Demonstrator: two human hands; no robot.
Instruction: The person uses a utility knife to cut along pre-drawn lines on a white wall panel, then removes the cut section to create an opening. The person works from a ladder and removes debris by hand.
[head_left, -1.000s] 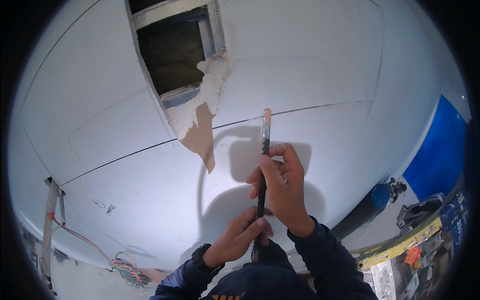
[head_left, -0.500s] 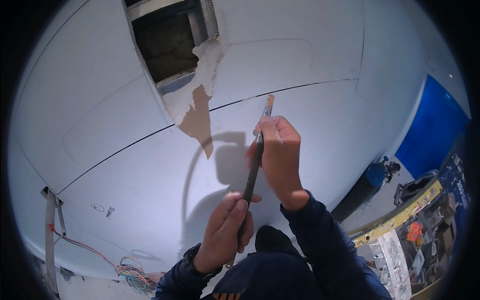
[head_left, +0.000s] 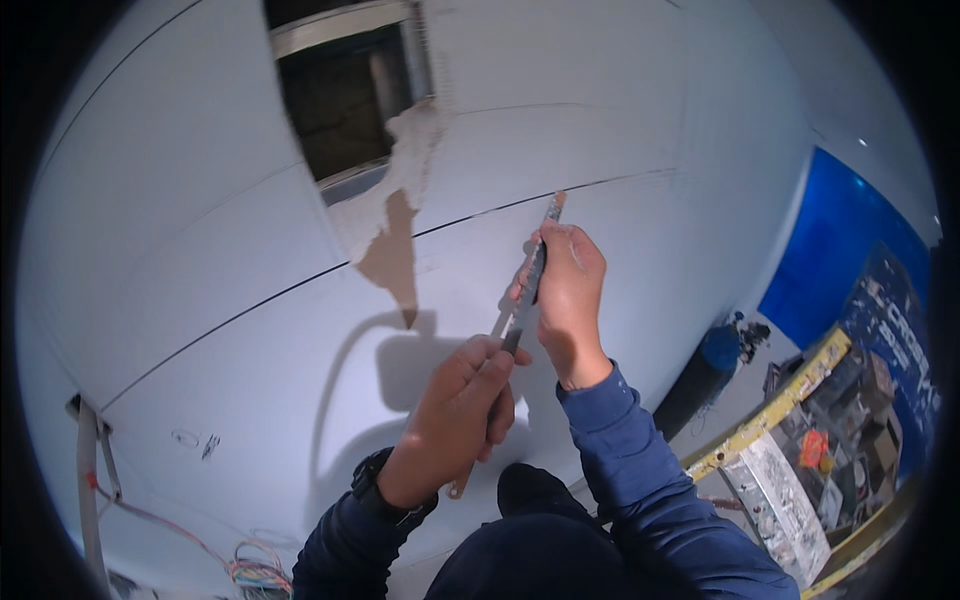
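Note:
Both of my hands hold one long, thin, paint-stained flat dark tool (head_left: 523,318) with worn orange-brown ends. It slants up and to the right. My right hand (head_left: 575,285) is closed around its upper part, thumb along it, and the tip lies at a dark straight seam (head_left: 470,216) in the large pale panel (head_left: 230,330). Lower down, my left hand (head_left: 455,405) wraps round the tool, and its rounded bottom end pokes out below that hand. A watch sits on my left wrist.
Above left, the panel has a rectangular opening (head_left: 345,105) with a torn brown and white edge (head_left: 390,270). Coloured wires (head_left: 258,572) hang at lower left. On the right stand a dark cylinder (head_left: 700,375), a blue sheet (head_left: 825,250) and a yellow-edged platform (head_left: 770,405) with clutter.
My left hand has moved up, closer to my right hand. The tool's tip has shifted right and now meets the seam. The whole view has turned slightly.

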